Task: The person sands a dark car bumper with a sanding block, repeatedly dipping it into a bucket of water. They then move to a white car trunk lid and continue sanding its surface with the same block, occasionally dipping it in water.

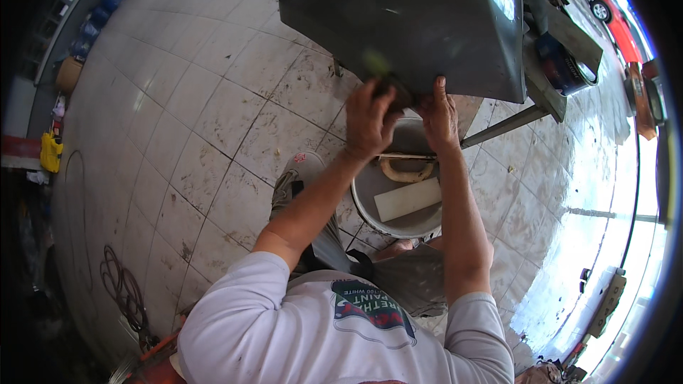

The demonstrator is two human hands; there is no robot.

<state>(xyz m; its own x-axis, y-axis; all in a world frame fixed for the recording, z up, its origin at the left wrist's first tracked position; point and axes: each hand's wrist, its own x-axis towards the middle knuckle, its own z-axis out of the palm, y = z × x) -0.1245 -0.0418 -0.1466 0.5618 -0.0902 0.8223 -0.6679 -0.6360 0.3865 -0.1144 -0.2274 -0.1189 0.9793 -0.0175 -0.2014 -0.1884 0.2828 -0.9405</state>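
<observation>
A dark grey curved panel (413, 21) rests on a metal stand (512, 121) at the top. My left hand (366, 121) is closed on a small dark pad (393, 92) against the panel's lower edge. My right hand (440, 121) grips that same edge, its thumb up on the face. Below my hands, between my legs, a round metal basin (364, 199) holds a pale rectangular block (405, 200) and a curved tan piece (398, 171).
Blue water jugs (110, 0) line the left wall beside a cardboard box (69, 73) and a yellow container (51, 151). A coiled hose (122, 291) lies at lower left on the tiled floor (178, 135). Dark cans (558, 64) sit at right; a red car (619, 28) is beyond.
</observation>
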